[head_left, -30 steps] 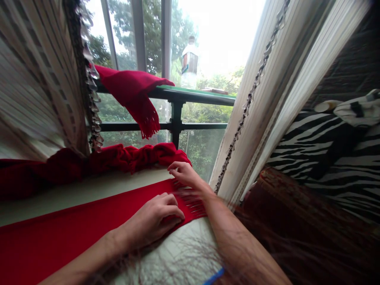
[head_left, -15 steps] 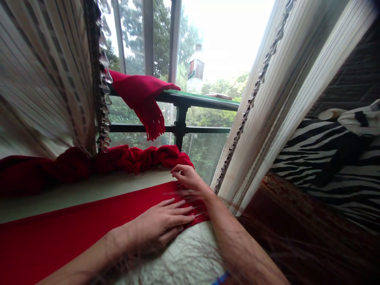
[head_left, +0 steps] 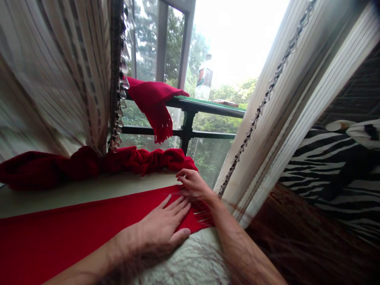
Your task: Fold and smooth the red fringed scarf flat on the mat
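Note:
A red fringed scarf (head_left: 97,229) lies flat across a pale surface, its tasselled end toward the right. My left hand (head_left: 163,225) rests palm down on the scarf near that end, fingers stretched and the thumb spread off to the side. Over the far corner of the fringe is my right hand (head_left: 196,186), its fingers loosely bent and apart, with nothing visible in them. Its underside and lower fingers are partly hidden and blurred. Some fringe strands (head_left: 202,217) show between the two hands.
Bunched dark red cloth (head_left: 142,160) runs along the surface's back edge. Another red fringed scarf (head_left: 154,103) hangs over the green-topped rail (head_left: 216,107), beside a plastic bottle (head_left: 204,79). Beaded curtains (head_left: 267,107) hang at both sides. Zebra-patterned fabric (head_left: 314,158) is at right.
My left hand has turned, its fingers pointing farther forward and its thumb spreading out. The right hand stays at the fringe, fingers slightly shifted. The view has swung a little left.

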Action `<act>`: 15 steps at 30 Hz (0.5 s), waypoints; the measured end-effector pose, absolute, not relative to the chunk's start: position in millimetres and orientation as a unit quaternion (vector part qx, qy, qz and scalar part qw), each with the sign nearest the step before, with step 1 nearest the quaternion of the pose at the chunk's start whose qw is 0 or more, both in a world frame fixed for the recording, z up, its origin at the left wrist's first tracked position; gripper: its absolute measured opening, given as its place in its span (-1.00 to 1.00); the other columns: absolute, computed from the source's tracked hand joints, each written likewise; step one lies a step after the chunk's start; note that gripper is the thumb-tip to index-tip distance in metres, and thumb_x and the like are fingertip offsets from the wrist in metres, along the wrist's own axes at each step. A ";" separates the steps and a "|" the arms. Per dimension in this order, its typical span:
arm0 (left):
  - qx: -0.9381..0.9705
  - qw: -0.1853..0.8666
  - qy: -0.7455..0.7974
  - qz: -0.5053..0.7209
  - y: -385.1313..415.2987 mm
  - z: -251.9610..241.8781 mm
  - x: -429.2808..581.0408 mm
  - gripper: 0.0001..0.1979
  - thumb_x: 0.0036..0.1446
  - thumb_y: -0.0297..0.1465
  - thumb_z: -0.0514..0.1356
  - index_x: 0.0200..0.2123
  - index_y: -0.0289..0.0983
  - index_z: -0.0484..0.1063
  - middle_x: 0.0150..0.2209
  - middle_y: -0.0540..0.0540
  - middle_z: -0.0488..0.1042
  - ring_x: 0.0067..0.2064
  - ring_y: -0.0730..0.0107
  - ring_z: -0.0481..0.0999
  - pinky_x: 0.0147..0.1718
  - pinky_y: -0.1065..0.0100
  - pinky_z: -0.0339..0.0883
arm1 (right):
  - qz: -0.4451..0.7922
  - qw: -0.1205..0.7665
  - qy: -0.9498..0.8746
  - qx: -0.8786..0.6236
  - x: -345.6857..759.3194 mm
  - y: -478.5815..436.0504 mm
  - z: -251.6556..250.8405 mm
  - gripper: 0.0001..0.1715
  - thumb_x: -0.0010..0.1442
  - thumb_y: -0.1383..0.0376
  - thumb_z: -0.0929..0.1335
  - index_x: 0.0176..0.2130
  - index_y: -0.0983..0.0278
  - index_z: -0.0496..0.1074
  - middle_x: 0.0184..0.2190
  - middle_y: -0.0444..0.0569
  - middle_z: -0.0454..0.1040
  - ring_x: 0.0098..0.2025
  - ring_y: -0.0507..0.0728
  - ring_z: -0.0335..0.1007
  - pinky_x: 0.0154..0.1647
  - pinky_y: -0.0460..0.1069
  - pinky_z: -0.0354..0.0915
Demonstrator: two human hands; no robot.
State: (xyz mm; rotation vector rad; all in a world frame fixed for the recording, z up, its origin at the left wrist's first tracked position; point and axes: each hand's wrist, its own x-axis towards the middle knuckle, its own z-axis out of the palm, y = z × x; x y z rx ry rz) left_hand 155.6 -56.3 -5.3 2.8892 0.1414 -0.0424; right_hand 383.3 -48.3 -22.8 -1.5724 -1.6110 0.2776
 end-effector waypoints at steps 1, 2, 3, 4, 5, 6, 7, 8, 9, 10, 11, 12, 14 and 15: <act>0.990 0.131 0.046 -0.009 -57.1 -6.0 155.0 -0.29 0.46 -0.10 -0.01 0.49 -0.38 -0.06 0.49 -0.30 -0.12 0.50 -0.04 -0.18 0.43 -0.16 -0.27 | 0.113 0.421 -0.644 -0.629 382.5 -48.2 -23.9 -0.73 0.35 0.11 0.41 -0.17 0.28 0.52 -0.28 -0.13 0.59 -0.26 0.08 0.54 -0.18 0.08 0.50; 0.989 0.140 0.039 0.000 -57.5 -6.4 154.3 -0.28 0.46 -0.10 0.00 0.49 -0.38 -0.05 0.49 -0.31 -0.12 0.50 -0.05 -0.16 0.43 -0.16 -0.27 | 0.114 0.419 -0.643 -0.631 381.5 -48.1 -24.9 -0.73 0.35 0.11 0.40 -0.17 0.28 0.52 -0.29 -0.13 0.58 -0.28 0.08 0.53 -0.21 0.07 0.50; 0.988 0.149 0.030 0.012 -57.1 -6.1 153.4 -0.27 0.46 -0.08 0.01 0.49 -0.37 -0.06 0.49 -0.32 -0.12 0.50 -0.06 -0.16 0.43 -0.15 -0.26 | 0.115 0.417 -0.643 -0.632 380.4 -48.2 -25.7 -0.72 0.36 0.11 0.40 -0.17 0.28 0.51 -0.30 -0.14 0.57 -0.30 0.07 0.52 -0.24 0.05 0.50; 0.987 0.157 0.022 0.026 -55.5 -4.6 152.2 -0.26 0.46 -0.07 0.01 0.50 -0.36 -0.07 0.49 -0.32 -0.12 0.50 -0.06 -0.16 0.44 -0.14 -0.26 | 0.114 0.416 -0.642 -0.634 379.2 -48.3 -26.2 -0.72 0.37 0.10 0.38 -0.16 0.28 0.50 -0.30 -0.14 0.56 -0.33 0.06 0.51 -0.27 0.04 0.50; 0.986 0.160 0.023 0.042 -52.5 -1.6 150.3 -0.26 0.46 -0.06 0.01 0.50 -0.34 -0.08 0.49 -0.31 -0.13 0.50 -0.06 -0.16 0.44 -0.14 -0.25 | 0.114 0.415 -0.643 -0.634 378.3 -48.5 -26.4 -0.71 0.38 0.10 0.38 -0.14 0.28 0.50 -0.29 -0.13 0.56 -0.34 0.05 0.51 -0.28 0.03 0.50; 0.986 0.156 0.034 0.057 -47.8 3.1 147.3 -0.27 0.47 -0.07 0.00 0.50 -0.33 -0.09 0.49 -0.30 -0.14 0.50 -0.04 -0.16 0.43 -0.14 -0.25 | 0.112 0.414 -0.645 -0.633 377.5 -48.6 -26.4 -0.71 0.38 0.10 0.37 -0.13 0.28 0.50 -0.27 -0.13 0.56 -0.33 0.05 0.51 -0.28 0.03 0.50; 0.985 0.148 0.052 0.069 -41.5 9.2 142.8 -0.29 0.48 -0.09 -0.01 0.50 -0.31 -0.10 0.49 -0.29 -0.14 0.50 -0.03 -0.16 0.43 -0.16 -0.25 | 0.111 0.412 -0.648 -0.631 377.0 -48.7 -26.2 -0.72 0.38 0.10 0.37 -0.14 0.28 0.50 -0.26 -0.12 0.57 -0.31 0.05 0.52 -0.27 0.03 0.51; 0.985 0.138 0.073 0.079 -33.7 16.0 136.3 -0.32 0.49 -0.10 -0.03 0.50 -0.30 -0.09 0.49 -0.28 -0.12 0.50 -0.02 -0.16 0.42 -0.18 -0.26 | 0.109 0.411 -0.651 -0.629 376.6 -48.8 -26.0 -0.72 0.38 0.10 0.37 -0.13 0.28 0.50 -0.24 -0.11 0.57 -0.30 0.06 0.52 -0.26 0.04 0.51; 0.984 0.128 0.094 0.086 -24.7 22.7 127.7 -0.35 0.50 -0.11 -0.05 0.50 -0.28 -0.05 0.49 -0.26 -0.10 0.50 -0.02 -0.15 0.42 -0.21 -0.26 | 0.104 0.410 -0.652 -0.629 376.2 -48.8 -25.8 -0.72 0.38 0.10 0.37 -0.12 0.27 0.50 -0.23 -0.11 0.57 -0.29 0.06 0.52 -0.26 0.04 0.51; 0.982 0.120 0.112 0.088 -14.7 28.5 117.0 -0.38 0.51 -0.12 -0.07 0.49 -0.26 -0.01 0.49 -0.24 -0.06 0.50 -0.01 -0.14 0.41 -0.23 -0.25 | 0.099 0.411 -0.652 -0.630 375.7 -48.8 -25.6 -0.72 0.38 0.10 0.37 -0.12 0.26 0.50 -0.21 -0.10 0.57 -0.29 0.06 0.52 -0.25 0.04 0.51; 0.982 0.115 0.126 0.085 -4.1 32.7 104.5 -0.40 0.51 -0.11 -0.07 0.47 -0.23 0.04 0.48 -0.23 -0.03 0.50 -0.01 -0.13 0.40 -0.24 -0.24 | 0.091 0.413 -0.651 -0.630 374.7 -48.8 -25.5 -0.73 0.39 0.10 0.36 -0.12 0.25 0.50 -0.20 -0.10 0.57 -0.28 0.06 0.52 -0.24 0.04 0.51; 0.981 0.109 0.142 0.080 6.4 34.8 90.6 -0.42 0.51 -0.11 -0.07 0.46 -0.20 0.08 0.48 -0.21 0.00 0.50 0.00 -0.12 0.40 -0.25 -0.23 | 0.083 0.415 -0.651 -0.630 373.2 -48.7 -25.2 -0.73 0.39 0.10 0.36 -0.13 0.24 0.50 -0.20 -0.09 0.57 -0.27 0.06 0.51 -0.23 0.04 0.50; 0.977 0.096 0.177 0.074 25.1 32.2 61.0 -0.45 0.51 -0.11 -0.06 0.45 -0.15 0.12 0.47 -0.20 0.03 0.50 0.02 -0.10 0.39 -0.22 -0.21 | 0.071 0.416 -0.659 -0.622 367.9 -48.5 -24.3 -0.75 0.38 0.10 0.36 -0.16 0.23 0.50 -0.20 -0.10 0.57 -0.25 0.07 0.50 -0.19 0.06 0.49; 0.974 0.088 0.193 0.075 32.1 28.3 46.8 -0.45 0.50 -0.11 -0.06 0.44 -0.14 0.12 0.47 -0.18 0.04 0.50 0.03 -0.09 0.40 -0.20 -0.21 | 0.069 0.415 -0.667 -0.615 363.6 -48.5 -23.4 -0.76 0.38 0.11 0.36 -0.17 0.23 0.51 -0.21 -0.10 0.56 -0.25 0.08 0.49 -0.18 0.06 0.48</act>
